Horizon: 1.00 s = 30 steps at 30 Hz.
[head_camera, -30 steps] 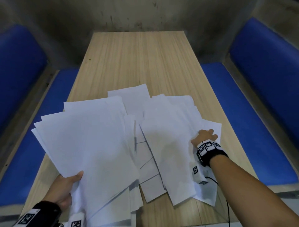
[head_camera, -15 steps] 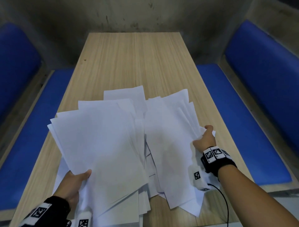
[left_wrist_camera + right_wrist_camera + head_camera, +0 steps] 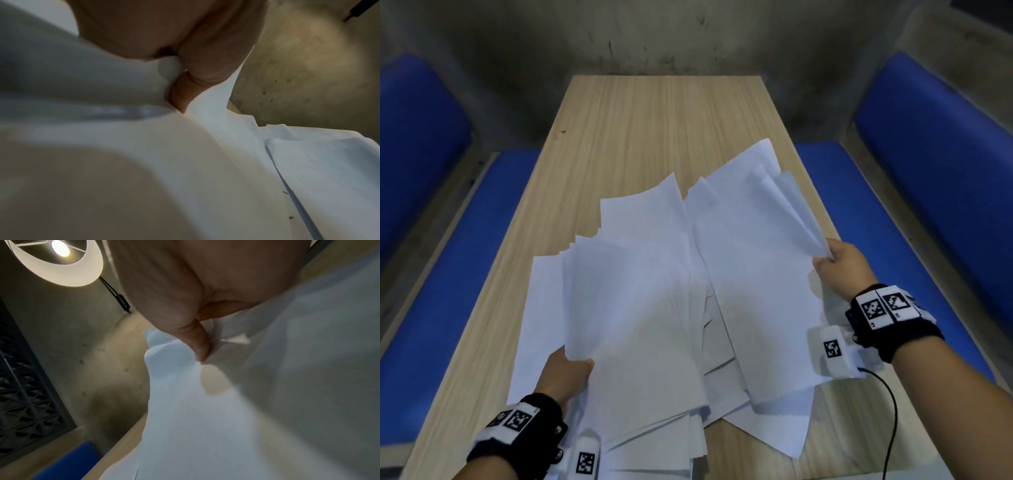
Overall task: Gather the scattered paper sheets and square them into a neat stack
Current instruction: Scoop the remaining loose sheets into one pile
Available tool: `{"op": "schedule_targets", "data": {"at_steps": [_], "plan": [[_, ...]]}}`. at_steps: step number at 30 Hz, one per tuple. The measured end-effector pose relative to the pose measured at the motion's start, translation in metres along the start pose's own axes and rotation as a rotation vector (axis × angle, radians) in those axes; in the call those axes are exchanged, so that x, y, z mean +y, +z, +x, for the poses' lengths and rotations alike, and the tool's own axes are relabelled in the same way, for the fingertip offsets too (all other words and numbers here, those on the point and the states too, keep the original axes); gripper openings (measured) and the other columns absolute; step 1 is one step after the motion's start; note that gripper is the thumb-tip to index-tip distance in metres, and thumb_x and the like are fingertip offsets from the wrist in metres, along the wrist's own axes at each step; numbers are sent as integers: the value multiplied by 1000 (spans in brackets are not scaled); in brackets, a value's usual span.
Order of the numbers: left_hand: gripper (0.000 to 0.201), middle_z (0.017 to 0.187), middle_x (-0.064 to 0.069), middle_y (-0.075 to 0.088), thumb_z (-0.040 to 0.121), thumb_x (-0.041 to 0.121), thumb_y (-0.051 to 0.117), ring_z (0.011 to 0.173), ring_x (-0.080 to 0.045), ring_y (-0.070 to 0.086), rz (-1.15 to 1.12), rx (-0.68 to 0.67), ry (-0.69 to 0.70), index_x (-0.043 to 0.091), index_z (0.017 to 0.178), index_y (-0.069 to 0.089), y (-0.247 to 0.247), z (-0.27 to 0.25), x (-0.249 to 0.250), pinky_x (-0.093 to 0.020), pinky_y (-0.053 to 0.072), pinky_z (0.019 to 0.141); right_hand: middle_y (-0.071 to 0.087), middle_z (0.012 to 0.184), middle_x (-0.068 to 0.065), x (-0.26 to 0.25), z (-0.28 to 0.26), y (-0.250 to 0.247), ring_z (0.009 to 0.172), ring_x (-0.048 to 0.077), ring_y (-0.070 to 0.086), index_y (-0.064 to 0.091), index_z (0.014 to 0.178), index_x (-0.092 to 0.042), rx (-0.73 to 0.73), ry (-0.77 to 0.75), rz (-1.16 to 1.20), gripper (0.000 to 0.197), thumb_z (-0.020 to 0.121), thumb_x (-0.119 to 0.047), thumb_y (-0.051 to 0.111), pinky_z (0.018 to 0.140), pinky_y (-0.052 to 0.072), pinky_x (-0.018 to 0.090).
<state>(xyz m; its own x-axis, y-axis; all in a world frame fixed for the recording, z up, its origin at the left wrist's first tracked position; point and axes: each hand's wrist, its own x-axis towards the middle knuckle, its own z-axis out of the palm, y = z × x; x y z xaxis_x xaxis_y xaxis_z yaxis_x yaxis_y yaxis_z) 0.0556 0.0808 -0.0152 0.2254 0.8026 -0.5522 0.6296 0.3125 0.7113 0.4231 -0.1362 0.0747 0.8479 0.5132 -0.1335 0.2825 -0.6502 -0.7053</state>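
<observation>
Several white paper sheets lie fanned and overlapping on the near half of the wooden table. My left hand grips the near left edge of one bunch, thumb on top, the sheets tilted up. In the left wrist view the thumb presses into the paper. My right hand pinches the right edge of a second bunch, lifting it so its far corners rise off the table. The right wrist view shows the thumb clamped on that paper. More sheets lie flat underneath.
Blue padded benches run along both sides of the table, with blue backrests. A grey concrete wall stands behind the far end. Bare wood shows on the far half of the table. A black cable trails from my right wrist.
Both hands have drawn their bunches inward and upward. The right bunch has risen and its far corners now point away; the left bunch has shifted right over the middle sheets.
</observation>
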Motion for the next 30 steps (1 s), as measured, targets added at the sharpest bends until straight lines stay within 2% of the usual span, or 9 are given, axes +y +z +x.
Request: {"op": "schedule_targets", "data": {"at_steps": [3,7,12,15,18,21,24,26,30], "plan": [[20,93,-19,60,85,-9,51,82,-30,53,46,17,13,2,100,54,1,-1,4,-33,40,78,65,95,15,-4,4,-16,90,32,60,66,113,-10,51,10,8,31,89,-2,47,78,45,33],[15,91,-22,60,83,-9,51,81,-31,54,78,25,2,2,94,55,0,1,3,-34,41,77,61,93,14,-9,9,-38,86,25,56,65,111,-6,162,18,45,27,91,-4,48,76,39,29],[14,93,-24,62,82,-8,52,84,-34,56,98,33,10,3,92,55,0,3,1,-37,44,79,63,91,13,-15,21,-70,83,23,57,66,108,-6,326,36,158,28,85,-7,49,76,47,36],[14,94,-25,63,83,-8,52,83,-33,57,96,27,16,5,86,57,-1,1,1,-37,44,78,61,92,10,-20,25,-84,86,21,56,65,106,-4,380,54,186,26,86,-7,49,76,45,35],[13,96,-28,65,83,-8,53,83,-34,58,89,26,19,2,90,58,-1,1,0,-37,44,77,61,94,8,-23,23,-85,89,20,56,65,107,-3,388,72,247,26,86,-7,50,79,45,33],[15,96,-25,63,83,-8,53,85,-34,57,99,33,23,-1,96,56,0,1,0,-37,43,78,69,103,11,-13,28,-77,99,28,65,67,106,-7,360,136,336,31,78,-14,56,92,51,42],[16,94,-23,61,84,-8,53,85,-34,56,94,45,31,0,97,56,0,0,0,-36,43,78,70,111,9,-8,28,-61,108,28,65,68,109,-12,338,212,469,31,80,-9,58,100,49,45],[15,95,-22,61,84,-7,53,87,-35,58,98,52,36,2,96,54,1,-1,1,-36,44,79,69,116,12,-5,28,-52,110,30,64,67,109,-12,327,265,639,31,80,-5,58,100,48,50],[14,95,-23,62,84,-6,53,88,-37,58,107,52,43,2,95,54,2,-2,0,-37,44,79,71,116,9,-7,34,-52,112,32,65,70,94,-23,294,243,810,26,75,-8,60,99,47,57]]}}
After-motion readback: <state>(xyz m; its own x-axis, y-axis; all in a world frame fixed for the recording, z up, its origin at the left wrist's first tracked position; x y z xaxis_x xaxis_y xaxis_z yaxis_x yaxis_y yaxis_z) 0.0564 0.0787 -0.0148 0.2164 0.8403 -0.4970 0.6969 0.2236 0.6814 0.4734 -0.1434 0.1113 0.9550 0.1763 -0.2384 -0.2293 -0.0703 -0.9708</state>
